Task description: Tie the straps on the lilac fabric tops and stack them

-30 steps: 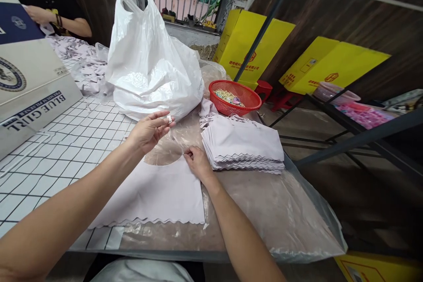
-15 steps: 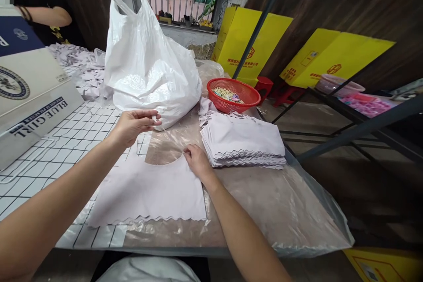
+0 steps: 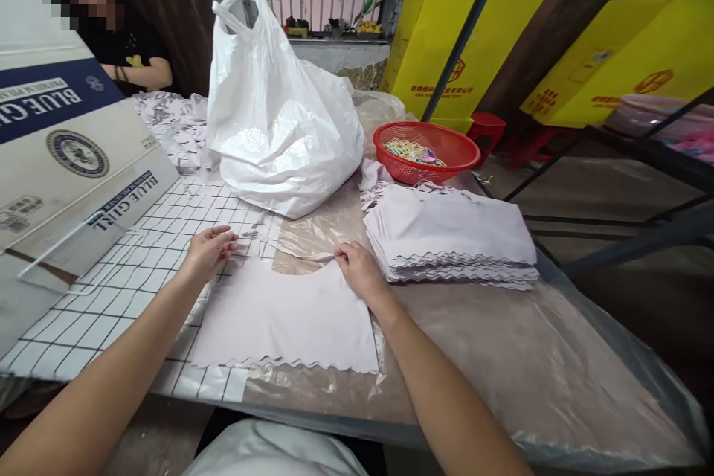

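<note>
A pale lilac fabric piece [image 3: 290, 320] with a curved neckline and a wavy lower edge lies flat on the table in front of me. My right hand [image 3: 357, 268] pinches its upper right corner, where a narrow fabric strip [image 3: 304, 254] runs leftward across the neckline opening. Above the piece's upper left side is my left hand [image 3: 209, 254], its fingers curled together near the strip's far end; what they hold is too blurred to make out. Just right of my right hand sits a stack of similar fabric pieces [image 3: 451, 234].
A full white plastic bag [image 3: 284, 119] stands behind the fabric, with a red basket [image 3: 427, 152] of small items to its right. A Blue Girl carton [image 3: 83, 149] is at left. Beyond it are loose fabric scraps [image 3: 178, 123] and a seated person [image 3: 128, 63]. Yellow boxes [image 3: 462, 44] stand behind.
My left hand has come down and nearer, away from the white bag. The strip now stretches visibly from my right hand. The view has shifted, showing more of the carton and the person.
</note>
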Demonstrator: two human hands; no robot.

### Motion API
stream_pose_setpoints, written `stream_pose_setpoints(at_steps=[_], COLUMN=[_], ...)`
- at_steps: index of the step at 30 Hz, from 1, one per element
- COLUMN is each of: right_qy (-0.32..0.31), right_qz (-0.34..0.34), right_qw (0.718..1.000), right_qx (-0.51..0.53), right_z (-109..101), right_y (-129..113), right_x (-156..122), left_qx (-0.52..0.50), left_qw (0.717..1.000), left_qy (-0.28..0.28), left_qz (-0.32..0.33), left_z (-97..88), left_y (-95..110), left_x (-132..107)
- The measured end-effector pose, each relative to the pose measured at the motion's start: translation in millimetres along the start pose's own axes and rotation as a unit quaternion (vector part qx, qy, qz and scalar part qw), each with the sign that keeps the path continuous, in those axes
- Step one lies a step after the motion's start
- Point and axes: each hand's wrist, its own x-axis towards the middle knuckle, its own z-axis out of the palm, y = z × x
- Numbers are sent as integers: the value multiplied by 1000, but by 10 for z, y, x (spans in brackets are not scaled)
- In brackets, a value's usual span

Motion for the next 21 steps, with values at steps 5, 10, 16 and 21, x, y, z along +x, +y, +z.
stream_pose_setpoints(at_steps=[5,10,16,21], right_qy=[-4,-1,-1,-8], right_qz=[-3,-2,4,7], right_qw=[1000,1000,1000,1000], right_qx=[-10,-7,-8,-4], right_z=[4,7,-3,-22], right_y=[11,13,-11,-32], right_x=[19,20,9,7], left_qx=[318,484,455,339], left_qw=[876,703,717,869], left_qy=[-130,-246,-278,-275], left_qz=[338,459,448,231], left_z=[-37,154,256,234], left_y=[-86,-124,-95,52], left_x=[98,314,383,259])
